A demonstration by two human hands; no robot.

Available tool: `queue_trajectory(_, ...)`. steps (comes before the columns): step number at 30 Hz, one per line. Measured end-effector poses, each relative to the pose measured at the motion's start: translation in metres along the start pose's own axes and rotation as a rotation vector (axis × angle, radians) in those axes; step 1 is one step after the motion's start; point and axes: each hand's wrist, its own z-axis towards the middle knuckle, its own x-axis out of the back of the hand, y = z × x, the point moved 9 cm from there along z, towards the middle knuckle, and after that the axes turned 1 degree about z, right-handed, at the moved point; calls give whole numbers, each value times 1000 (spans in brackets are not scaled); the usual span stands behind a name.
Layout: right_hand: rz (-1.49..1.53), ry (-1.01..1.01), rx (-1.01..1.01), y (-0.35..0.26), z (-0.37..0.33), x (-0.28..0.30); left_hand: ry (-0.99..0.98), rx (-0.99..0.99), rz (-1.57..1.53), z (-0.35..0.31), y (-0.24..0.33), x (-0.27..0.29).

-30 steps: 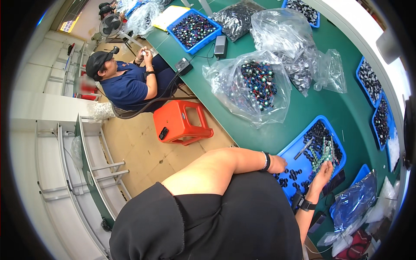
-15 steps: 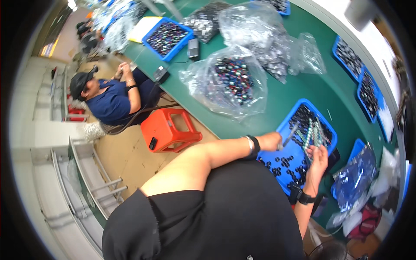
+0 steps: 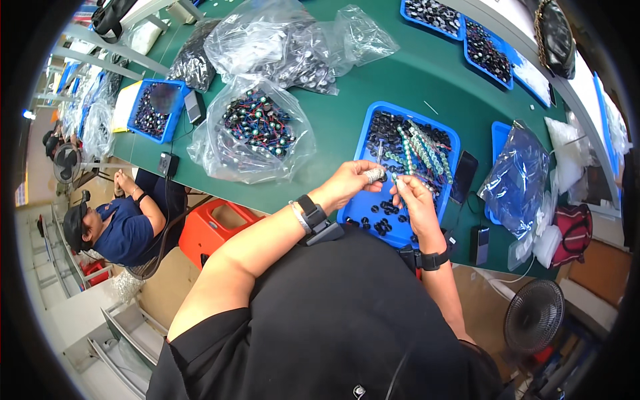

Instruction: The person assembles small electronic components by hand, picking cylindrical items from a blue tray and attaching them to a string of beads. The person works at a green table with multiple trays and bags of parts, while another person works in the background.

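Both my hands meet over the near part of a blue tray (image 3: 351,208). My left hand (image 3: 350,183) is closed, with pale wrapping on a finger. A slim silvery tool (image 3: 380,152) rises from its fingertips, its exact kind unclear, and a small black round piece shows beside them. My right hand (image 3: 415,199) pinches something small and pale, too small to name, almost touching the left fingertips. Strips of pale green shiny beads (image 3: 427,152) lie in the far right of the tray, over many black round pieces (image 3: 387,125). More black pieces (image 3: 383,227) lie loose near my wrists.
Left of the tray sits a clear bag of beaded parts (image 3: 260,130), with further plastic bags (image 3: 267,47) behind. A phone (image 3: 464,177) and a blue plastic bag (image 3: 517,170) lie to the right. A seated person (image 3: 137,220), a red stool (image 3: 213,230) and a fan (image 3: 533,315) are nearby.
My view has turned, so the tray now appears nearer the middle. My hands have come together; the right one has moved from the bead strips to the left fingertips.
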Motion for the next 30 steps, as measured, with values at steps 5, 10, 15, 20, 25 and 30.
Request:
queue_trajectory(5, -57, 35, -21, 8, -3, 7, -92, 20, 10, -9, 6, -11)
queue_trajectory(10, -61, 36, 8, 6, -3, 4, -95, 25, -11, -12, 7, -14)
queue_trajectory(15, -138, 47, 13, 1, -3, 3, -108, -25, 71, -17, 18, -17)
queue_trajectory(20, -216, 63, 39, -4, -5, 3, -139, -18, 84, -14, 13, -16)
queue_trajectory(25, -265, 64, 77, -7, -3, 1, -174, -29, 121, -19, 17, -23)
queue_trajectory(30, -278, 59, 49, -4, -1, -1, -165, -37, 97, -19, 14, -20)
